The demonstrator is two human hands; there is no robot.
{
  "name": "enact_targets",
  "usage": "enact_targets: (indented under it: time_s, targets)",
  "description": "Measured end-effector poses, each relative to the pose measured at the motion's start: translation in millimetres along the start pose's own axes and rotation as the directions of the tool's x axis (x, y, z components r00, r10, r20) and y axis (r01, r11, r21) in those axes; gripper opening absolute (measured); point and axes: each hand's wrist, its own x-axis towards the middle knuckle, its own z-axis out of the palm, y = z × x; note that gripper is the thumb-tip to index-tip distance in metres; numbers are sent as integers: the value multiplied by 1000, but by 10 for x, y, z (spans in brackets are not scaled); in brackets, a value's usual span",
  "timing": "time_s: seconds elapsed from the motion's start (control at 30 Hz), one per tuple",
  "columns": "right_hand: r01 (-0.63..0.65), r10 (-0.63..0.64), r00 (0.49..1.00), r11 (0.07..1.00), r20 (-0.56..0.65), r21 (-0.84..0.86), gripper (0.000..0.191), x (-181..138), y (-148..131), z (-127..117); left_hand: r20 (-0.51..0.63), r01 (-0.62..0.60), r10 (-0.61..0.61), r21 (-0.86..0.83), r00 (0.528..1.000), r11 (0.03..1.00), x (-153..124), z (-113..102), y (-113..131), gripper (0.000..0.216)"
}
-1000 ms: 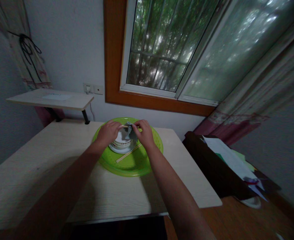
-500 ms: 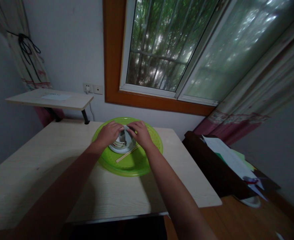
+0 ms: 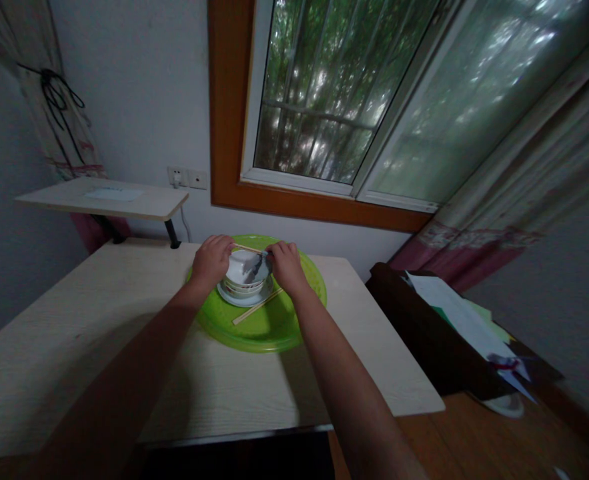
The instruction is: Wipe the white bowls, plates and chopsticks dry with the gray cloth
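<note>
A stack of white bowls [image 3: 244, 283] on a small plate stands in a green plastic basin [image 3: 274, 330] on the table. My left hand [image 3: 211, 259] is closed on one end of a chopstick [image 3: 247, 249] held across the top bowl. My right hand [image 3: 285, 265] is closed on a grey cloth [image 3: 255, 265] that wraps the chopstick's other end and hangs into the bowl. A second chopstick [image 3: 257, 307] lies loose in the basin, in front of the bowls.
The light wooden table [image 3: 99, 347] ends at its right edge near a dark cabinet with papers [image 3: 454, 313]. A small raised shelf [image 3: 104, 198] stands at the table's back left. A window is behind the basin.
My hands were close together over the bowl half a second ago. Now they are apart, with the chopstick showing between them above the bowl.
</note>
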Motion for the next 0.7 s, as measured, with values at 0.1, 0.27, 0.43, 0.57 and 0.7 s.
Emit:
enact_targets:
  time_s: [0.1,0.27,0.43,0.57,0.7]
  targets:
    - [-29,29,1000,999,-7,-24,21,-5,53,6,-53,64,-65,-18,996,998,5,15,-45,25]
    - [27,-27,1000,1000,-13,-6,24,-10,54,-15,-51,83,-87,-85,995,993,3,10,-58,26]
    - [93,-92,995,994,-28,61,24,-9,-6,-17,65,61,-51,-161,997,985,-9,-33,-4,25]
    - [169,-167,986,980,-31,104,26,-13,-81,-20,132,16,8,-184,991,983,-18,-32,44,25]
    - [169,-167,986,980,-27,104,30,-21,-132,-25,170,-26,55,-167,984,986,-20,1,71,27]
